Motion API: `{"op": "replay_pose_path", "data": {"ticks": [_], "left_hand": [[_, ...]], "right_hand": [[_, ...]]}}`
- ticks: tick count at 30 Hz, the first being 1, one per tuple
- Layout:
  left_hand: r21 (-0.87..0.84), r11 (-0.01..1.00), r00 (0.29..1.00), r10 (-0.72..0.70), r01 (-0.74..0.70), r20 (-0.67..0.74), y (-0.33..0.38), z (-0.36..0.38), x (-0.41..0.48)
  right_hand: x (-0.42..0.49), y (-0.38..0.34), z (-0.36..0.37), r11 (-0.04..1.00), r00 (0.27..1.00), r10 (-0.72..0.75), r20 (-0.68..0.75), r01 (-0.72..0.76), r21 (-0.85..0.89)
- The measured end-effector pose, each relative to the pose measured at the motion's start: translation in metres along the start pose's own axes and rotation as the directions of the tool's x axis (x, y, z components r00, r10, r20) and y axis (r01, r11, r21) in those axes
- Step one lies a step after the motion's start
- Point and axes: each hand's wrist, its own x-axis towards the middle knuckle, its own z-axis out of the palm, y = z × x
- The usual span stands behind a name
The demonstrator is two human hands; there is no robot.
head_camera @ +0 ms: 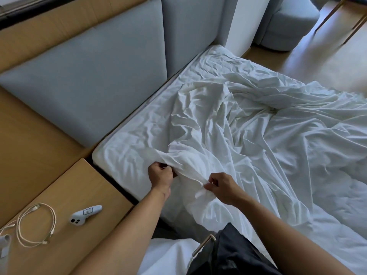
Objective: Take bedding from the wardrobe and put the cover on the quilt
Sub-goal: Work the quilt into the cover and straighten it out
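A crumpled white quilt cover (248, 124) lies spread over the bed (123, 155), bunched into folds toward the headboard. Whether the quilt is inside it cannot be told. My left hand (160, 174) pinches a corner of the white fabric near the bed's near left corner. My right hand (220, 186) pinches the same edge of fabric a little to the right, fingers curled round a small fold. Both forearms reach in from the bottom of the view.
A wooden bedside table (65, 195) stands at the left with a coiled cable (35, 225) and a small white remote (85, 215). Grey padded headboard panels (89, 80) line the wall. A grey seat (286, 26) and wooden floor (327, 56) lie beyond the bed.
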Motion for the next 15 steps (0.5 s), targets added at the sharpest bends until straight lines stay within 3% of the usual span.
{"op": "replay_pose_path", "data": {"ticks": [2,3,4,5,6,7,8,11,15], "left_hand": [[0.049,0.997,0.997,0.049,-0.052,0.06,-0.004,0.006,-0.008],[0.075,0.994,0.993,0.077,-0.083,0.087,-0.007,0.009,-0.011],[0.093,0.991,0.99,0.092,-0.101,0.104,-0.009,0.01,-0.012],[0.105,0.989,0.989,0.094,-0.106,0.114,-0.01,0.009,-0.012],[0.112,0.988,0.988,0.092,-0.106,0.123,-0.011,0.007,-0.012],[0.121,0.986,0.986,0.097,-0.114,0.136,-0.011,0.005,-0.012],[0.131,0.983,0.982,0.111,-0.132,0.154,-0.01,0.003,-0.013],[0.168,0.96,0.96,0.185,-0.222,0.209,-0.008,-0.002,-0.02],[0.27,0.881,0.914,0.331,-0.388,0.234,-0.008,-0.018,-0.025]], "right_hand": [[-0.005,0.002,-0.001,0.998,0.982,0.049,0.181,-0.043,-0.037],[-0.005,0.0,-0.003,0.997,0.962,0.055,0.268,-0.068,0.039],[-0.001,-0.004,-0.007,0.966,0.94,0.032,0.341,-0.117,0.232],[0.004,-0.009,-0.012,0.847,0.931,0.027,0.365,-0.215,0.487],[0.011,-0.015,-0.017,0.647,0.936,0.082,0.343,-0.311,0.696],[0.02,-0.018,-0.019,0.497,0.934,0.174,0.313,-0.358,0.79],[0.029,-0.022,-0.018,0.472,0.917,0.266,0.297,-0.392,0.79],[0.039,-0.04,-0.002,0.671,0.863,0.343,0.372,-0.502,0.545],[0.045,-0.053,0.017,0.669,0.916,0.324,0.236,-0.398,0.628]]}}
